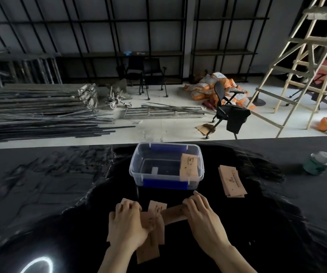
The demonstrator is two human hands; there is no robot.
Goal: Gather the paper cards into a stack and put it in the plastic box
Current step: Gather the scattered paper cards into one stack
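Note:
Several brown paper cards (154, 223) lie overlapping on the black table near its front edge. My left hand (128, 223) rests on their left side, fingers curled over the cards. My right hand (202, 215) presses on one card (173, 213) lying crosswise to the right. A clear plastic box (137, 164) with blue clips stands just beyond my hands; a card (189, 167) leans inside it at the right. A small stack of cards (232, 181) lies to the right of the box.
A green tin (317, 163) with a shiny lid stands at the far right of the table. Beyond the table's far edge are a floor with metal bars, an office chair, orange sacks and a wooden ladder.

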